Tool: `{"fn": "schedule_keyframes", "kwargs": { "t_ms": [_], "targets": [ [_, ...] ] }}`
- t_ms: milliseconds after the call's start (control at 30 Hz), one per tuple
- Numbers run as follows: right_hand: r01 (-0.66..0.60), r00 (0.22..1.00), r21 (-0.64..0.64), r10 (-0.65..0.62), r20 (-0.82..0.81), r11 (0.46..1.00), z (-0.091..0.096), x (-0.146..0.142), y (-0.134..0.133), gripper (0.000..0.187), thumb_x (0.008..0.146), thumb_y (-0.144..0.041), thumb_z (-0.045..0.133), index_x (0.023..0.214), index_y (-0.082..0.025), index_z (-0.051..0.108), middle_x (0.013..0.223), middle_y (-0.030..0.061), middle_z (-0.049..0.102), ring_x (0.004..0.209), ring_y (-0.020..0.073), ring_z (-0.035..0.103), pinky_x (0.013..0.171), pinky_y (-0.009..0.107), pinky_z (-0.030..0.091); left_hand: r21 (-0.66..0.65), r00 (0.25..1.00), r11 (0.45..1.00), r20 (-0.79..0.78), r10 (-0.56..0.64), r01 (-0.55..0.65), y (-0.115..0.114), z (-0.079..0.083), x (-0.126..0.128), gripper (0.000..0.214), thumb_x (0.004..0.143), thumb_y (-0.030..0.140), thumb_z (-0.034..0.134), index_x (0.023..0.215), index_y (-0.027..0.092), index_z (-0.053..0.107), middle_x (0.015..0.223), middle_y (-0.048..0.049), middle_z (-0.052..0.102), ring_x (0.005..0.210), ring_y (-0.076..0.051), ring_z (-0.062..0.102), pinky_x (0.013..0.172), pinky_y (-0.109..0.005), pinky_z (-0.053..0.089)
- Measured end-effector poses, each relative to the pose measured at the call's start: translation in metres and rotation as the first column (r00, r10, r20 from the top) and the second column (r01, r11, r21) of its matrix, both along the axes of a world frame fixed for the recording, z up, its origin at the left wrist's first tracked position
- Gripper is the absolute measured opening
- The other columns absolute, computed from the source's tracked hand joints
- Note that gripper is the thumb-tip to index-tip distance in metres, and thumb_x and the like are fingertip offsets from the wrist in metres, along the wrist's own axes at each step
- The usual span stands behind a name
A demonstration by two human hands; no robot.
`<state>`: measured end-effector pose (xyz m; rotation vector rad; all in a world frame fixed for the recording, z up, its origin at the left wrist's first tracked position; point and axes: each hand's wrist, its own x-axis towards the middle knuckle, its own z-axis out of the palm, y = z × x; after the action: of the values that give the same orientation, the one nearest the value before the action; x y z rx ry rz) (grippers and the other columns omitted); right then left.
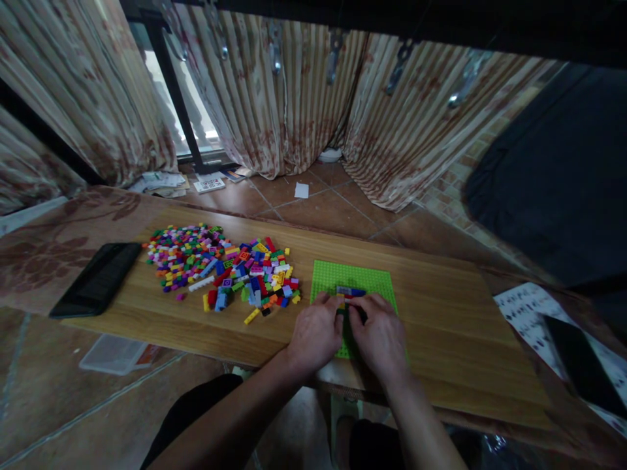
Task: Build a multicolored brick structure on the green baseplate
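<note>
My left hand and right hand close in over the green baseplate, a small yellow brick between them, though which grips it I can't tell; a blue brick sits just beyond. Loose bricks spread leftward, the wooden surface runs on rightward, and past its far edge lie tiled floor and striped curtains.

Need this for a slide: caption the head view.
Left hand and right hand at bricks on green baseplate, multicolored pile alongside.

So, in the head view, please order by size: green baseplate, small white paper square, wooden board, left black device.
Wooden board
Green baseplate, partly covered
Left black device
Small white paper square
</note>
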<state>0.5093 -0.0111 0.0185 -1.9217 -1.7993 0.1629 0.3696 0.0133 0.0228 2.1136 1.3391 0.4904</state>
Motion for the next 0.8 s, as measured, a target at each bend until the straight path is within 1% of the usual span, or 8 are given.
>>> {"fn": "schedule_keyframes", "kwargs": {
  "t_ms": [233,333,400,467,567,667,733,800],
  "targets": [
    [0.04,0.997,0.024,-0.038,-0.069,0.999,0.003,0.0,0.0,0.021,0.085,-0.02,0.05,0.087,-0.019,0.071,0.088,0.007,0.067,0.08,0.022,0.062,0.074,0.035,0.047,-0.008,1.0,1.0,0.007,0.001,-0.001,-0.001,0.001,-0.001,0.038,0.088,0.019,0.047,0.123,0.021,0.06,0.111,-0.0082,0.065,0.093,-0.021,0.066,0.087,-0.033,0.053],
    [0.068,0.966,0.049,-0.054,-0.252,0.996,0.006,0.006,-0.001,0.018,0.083,-0.024,0.054,0.087,-0.02,0.071,0.088,0.0065,0.068,0.08,0.0212,0.063,0.075,0.035,0.048,-0.022,0.995,0.999,0.091,0.036,-0.035,0.001,0.004,-0.001,0.034,0.089,0.021,0.047,0.119,0.02,0.062,0.108,-0.0084,0.067,0.093,-0.021,0.065,0.087,-0.033,0.051],
    [0.065,0.911,0.073,-0.03,-0.411,0.995,0.01,0.011,-0.002,0.017,0.083,-0.027,0.058,0.09,-0.02,0.071,0.09,0.0058,0.069,0.081,0.0204,0.064,0.076,0.035,0.049,-0.085,0.971,0.994,0.225,0.083,-0.066,0.004,0.005,0.0,0.027,0.092,0.026,0.046,0.109,0.018,0.066,0.1,-0.0074,0.068,0.089,-0.02,0.064,0.084,-0.032,0.051],
    [0.033,0.854,0.115,0.032,-0.519,0.993,0.015,0.012,-0.003,0.017,0.083,-0.03,0.06,0.093,-0.021,0.071,0.093,0.0053,0.068,0.084,0.0196,0.064,0.077,0.034,0.05,-0.245,0.903,0.968,0.402,0.148,-0.049,0.006,0.006,0.001,0.03,0.094,0.035,0.043,0.094,0.016,0.067,0.086,-0.0056,0.068,0.074,-0.016,0.062,0.072,-0.029,0.05],
    [-0.036,0.843,0.197,0.136,-0.521,0.98,0.021,0.009,-0.004,0.016,0.084,-0.029,0.061,0.096,-0.023,0.07,0.101,0.0055,0.066,0.093,0.0199,0.063,0.084,0.036,0.051,-0.517,0.731,0.847,0.624,0.275,0.122,0.009,0.007,0.003,0.041,0.092,0.046,0.043,0.081,0.013,0.064,0.072,-0.003,0.063,0.054,-0.01,0.052,0.053,-0.023,0.043],
    [-0.083,0.884,0.239,0.182,-0.431,0.968,0.022,0.003,-0.006,0.016,0.086,-0.027,0.061,0.098,-0.025,0.07,0.105,0.0053,0.065,0.099,0.02,0.063,0.088,0.037,0.051,-0.609,0.588,0.743,0.72,0.369,0.279,0.01,0.009,0.003,0.036,0.086,0.047,0.055,0.082,0.012,0.064,0.067,-0.0003,0.059,0.051,-0.008,0.05,0.052,-0.021,0.041],
    [-0.107,0.902,0.236,0.194,-0.385,0.966,0.021,0.001,-0.007,0.017,0.086,-0.026,0.061,0.101,-0.026,0.07,0.107,0.0054,0.065,0.101,0.0202,0.063,0.09,0.037,0.051,-0.617,0.558,0.727,0.732,0.391,0.301,0.011,0.01,0.002,0.031,0.081,0.043,0.062,0.085,0.012,0.065,0.063,0.0015,0.057,0.052,-0.008,0.051,0.053,-0.02,0.041],
    [-0.137,0.907,0.212,0.209,-0.366,0.968,0.019,0.003,-0.008,0.02,0.087,-0.028,0.062,0.105,-0.027,0.069,0.11,0.0056,0.065,0.103,0.0207,0.063,0.09,0.037,0.052,-0.613,0.585,0.738,0.72,0.373,0.283,0.012,0.01,0.0,0.026,0.08,0.038,0.063,0.086,0.012,0.066,0.061,0.0024,0.055,0.052,-0.008,0.05,0.053,-0.02,0.041]
  ]
}}
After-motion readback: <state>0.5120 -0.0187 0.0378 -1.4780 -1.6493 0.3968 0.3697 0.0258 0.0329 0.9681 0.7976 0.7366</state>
